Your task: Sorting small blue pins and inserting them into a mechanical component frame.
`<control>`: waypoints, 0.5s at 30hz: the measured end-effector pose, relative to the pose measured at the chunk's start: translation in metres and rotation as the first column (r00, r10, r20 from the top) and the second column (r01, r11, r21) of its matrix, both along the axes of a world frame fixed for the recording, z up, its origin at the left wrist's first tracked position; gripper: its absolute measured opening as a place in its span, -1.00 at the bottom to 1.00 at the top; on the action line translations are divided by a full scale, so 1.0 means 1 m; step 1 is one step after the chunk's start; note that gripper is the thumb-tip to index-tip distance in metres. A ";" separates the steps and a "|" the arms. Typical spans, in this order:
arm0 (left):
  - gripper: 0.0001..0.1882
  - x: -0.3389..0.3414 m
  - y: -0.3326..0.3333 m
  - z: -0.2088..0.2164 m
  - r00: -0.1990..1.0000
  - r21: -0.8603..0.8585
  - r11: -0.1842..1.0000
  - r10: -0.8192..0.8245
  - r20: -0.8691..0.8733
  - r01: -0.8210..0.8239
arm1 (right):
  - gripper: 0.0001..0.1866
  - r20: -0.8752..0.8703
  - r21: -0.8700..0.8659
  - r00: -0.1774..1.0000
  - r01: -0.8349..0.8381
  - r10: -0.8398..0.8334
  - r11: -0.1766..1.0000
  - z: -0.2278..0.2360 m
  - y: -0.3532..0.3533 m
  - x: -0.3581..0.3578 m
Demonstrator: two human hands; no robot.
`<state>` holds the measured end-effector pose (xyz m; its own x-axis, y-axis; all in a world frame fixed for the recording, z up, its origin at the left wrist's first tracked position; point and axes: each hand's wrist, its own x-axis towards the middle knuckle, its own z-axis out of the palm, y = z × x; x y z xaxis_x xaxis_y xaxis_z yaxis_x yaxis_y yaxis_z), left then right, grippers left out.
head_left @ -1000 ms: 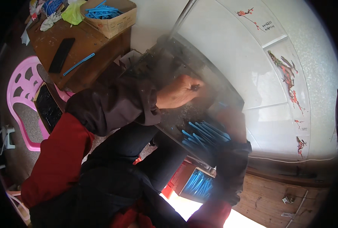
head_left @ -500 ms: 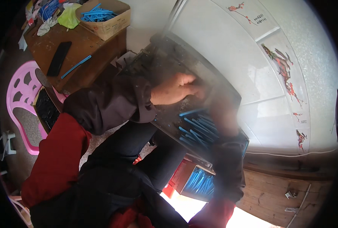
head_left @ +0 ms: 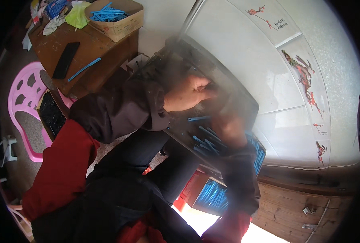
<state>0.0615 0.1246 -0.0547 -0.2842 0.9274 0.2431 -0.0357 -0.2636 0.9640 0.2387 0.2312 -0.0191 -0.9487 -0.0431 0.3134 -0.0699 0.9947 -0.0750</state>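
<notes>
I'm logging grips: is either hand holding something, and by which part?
Cannot be told: the left hand is curled but its fingertips are unclear; the right hand, near blue sticks, is blurred.

my dark worktable [head_left: 244, 101] strewn with blue plastic sticks [head_left: 209, 133], on my left a brown wooden desk [head_left: 89, 44] bearing a cardboard box [head_left: 123, 30], black slab [head_left: 66, 60], lone blue stick [head_left: 84, 69]

Sticks [head_left: 206, 145] on the worktop [head_left: 182, 131]
</notes>
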 end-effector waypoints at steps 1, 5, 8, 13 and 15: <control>-0.82 0.001 0.000 0.001 1.000 -0.003 1.000 0.008 -0.010 -0.008 | -0.67 0.005 0.000 1.000 -0.003 0.003 1.000 -0.001 0.000 0.000; -0.81 0.001 -0.001 0.007 0.998 -0.082 0.996 -0.038 -0.046 0.034 | -0.73 -0.015 0.193 0.993 -0.111 0.116 0.975 -0.007 -0.013 -0.016; -0.80 -0.001 -0.001 0.002 0.998 -0.083 0.995 -0.060 -0.015 0.059 | -0.80 -0.063 0.314 0.996 -0.040 0.063 0.948 -0.007 -0.015 -0.016; -0.78 0.000 0.006 -0.006 1.000 -0.004 1.000 -0.021 0.000 0.021 | -0.81 -0.114 -0.027 0.985 0.126 -0.128 0.992 0.022 -0.006 0.011; -0.77 0.003 0.004 -0.003 0.999 0.020 0.999 -0.028 0.025 0.028 | -0.87 -0.109 -0.638 0.902 0.259 -0.418 0.725 0.023 -0.013 0.013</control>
<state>0.0642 0.1290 -0.0577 -0.2644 0.9302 0.2544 -0.0676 -0.2811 0.9573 0.2514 0.2182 0.0043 -0.7584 0.5367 0.3699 0.1687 0.7098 -0.6839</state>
